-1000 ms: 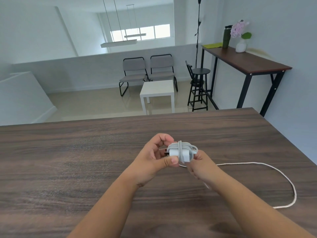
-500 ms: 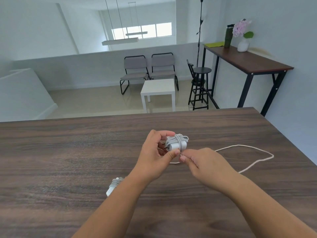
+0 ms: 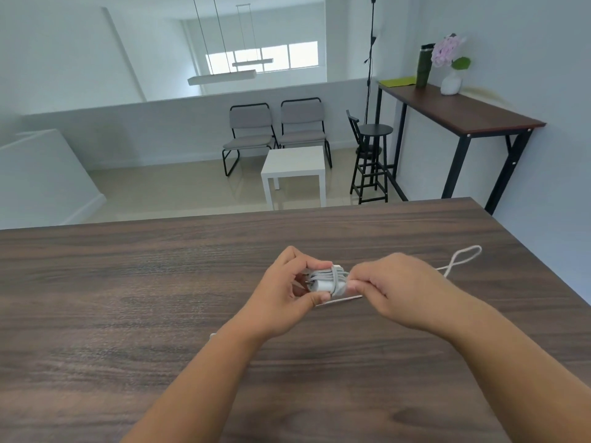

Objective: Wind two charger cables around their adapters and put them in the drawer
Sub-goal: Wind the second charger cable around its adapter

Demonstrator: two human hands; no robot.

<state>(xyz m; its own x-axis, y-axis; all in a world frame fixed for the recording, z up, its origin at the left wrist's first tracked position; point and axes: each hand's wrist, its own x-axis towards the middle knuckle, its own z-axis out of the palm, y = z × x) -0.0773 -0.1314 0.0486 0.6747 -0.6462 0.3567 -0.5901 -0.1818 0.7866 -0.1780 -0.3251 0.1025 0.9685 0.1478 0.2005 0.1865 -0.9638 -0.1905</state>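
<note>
Head view: A person's left hand (image 3: pixel 281 298) grips a white charger adapter (image 3: pixel 323 284) between thumb and curled fingers, above the middle of a dark wood-grain table (image 3: pixel 128 298), its metal prongs pointing toward the palm. Several turns of grey-white cable (image 3: pixel 460 260) wrap the adapter lengthwise and crosswise. The right hand (image 3: pixel 396 289), just beside the adapter on its right, pinches the cable where it leaves the bundle, fingers curled around it. The loose remainder of the cable shows as a straight run on the tabletop below the adapter and as a narrow loop lying near the table's right edge, toward the far right corner. A small white object (image 3: pixel 212 336) peeks out beside the left forearm; what it is cannot be told. Beyond the table's far edge stand two grey chairs (image 3: pixel 275 129), a low white side table (image 3: pixel 294 163), a black stool (image 3: pixel 371 155) and a tall console table (image 3: pixel 460 107) holding a dark bottle (image 3: pixel 423 63) and a vase of pink flowers (image 3: pixel 449 63).
</note>
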